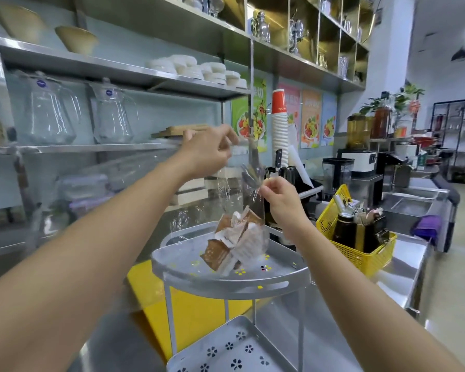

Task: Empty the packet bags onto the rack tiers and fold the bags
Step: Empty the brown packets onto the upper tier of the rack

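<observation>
I see the steel bench (403,267) stretching from the foreground to the right, with a yellow board (199,304) lying on it under the rack. The grey tiered rack (234,280) stands on that board; its upper tier (177,260) is a rounded tray with small flower cut-outs, and a lower tier (226,347) with the same cut-outs shows below, nearer to me. To the right of the rack sits a yellow basket (360,253) holding dark bottles and tools.

Above the upper tier hangs the clear packet bag (255,208), its bottom resting on the tray. Inside it, bunched low, are brown and white packets (234,242); they are all inside the plastic as far as I can tell.

My left hand (207,151) is raised highest, fingers closed in a pinch on the bag's upper edge. My right hand (279,197) sits lower and to the right, fingertips pinched shut on the gathered neck of the bag.
</observation>
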A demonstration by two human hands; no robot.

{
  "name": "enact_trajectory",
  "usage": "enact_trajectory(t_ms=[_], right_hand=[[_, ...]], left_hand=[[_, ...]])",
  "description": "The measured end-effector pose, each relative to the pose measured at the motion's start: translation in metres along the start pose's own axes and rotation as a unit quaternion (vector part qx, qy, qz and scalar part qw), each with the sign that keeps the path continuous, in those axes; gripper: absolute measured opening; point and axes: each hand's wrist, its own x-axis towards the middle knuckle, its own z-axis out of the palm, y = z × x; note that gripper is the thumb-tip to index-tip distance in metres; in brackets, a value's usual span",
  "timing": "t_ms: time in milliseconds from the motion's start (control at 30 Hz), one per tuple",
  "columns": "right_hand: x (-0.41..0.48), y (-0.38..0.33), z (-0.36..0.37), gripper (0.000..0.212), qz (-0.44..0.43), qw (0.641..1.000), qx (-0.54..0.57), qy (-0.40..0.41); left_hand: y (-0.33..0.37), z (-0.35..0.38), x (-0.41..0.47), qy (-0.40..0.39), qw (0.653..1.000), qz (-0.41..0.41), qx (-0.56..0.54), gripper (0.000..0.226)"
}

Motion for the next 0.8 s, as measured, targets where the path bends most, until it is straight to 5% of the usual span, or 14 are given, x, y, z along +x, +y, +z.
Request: enact_trajectory(t_ms=[100,300,633,800], right_hand=[[-0.009,-0.004,0.007,0.023,0.031,0.997,0.067,0.006],[-0.022,-0.011,0.003,0.013,0.002,0.990,0.144,-0.003],[-0.046,0.018,-0.006,0.014,0.046,0.989,0.125,-0.057],[-0.048,0.027,-0.009,0.022,0.008,0.998,0.059,0.035]], left_hand=[[0.001,-0.001,-0.002,-0.029,0.998,0.004,0.047,0.028],[0.010,0.000,0.003,0.079,0.996,0.005,0.034,0.013],[0.016,0.001,0.027,0.101,0.995,-0.020,0.008,0.017],[0.029,0.011,0.037,0.101,0.992,-0.012,-0.072,0.012]])
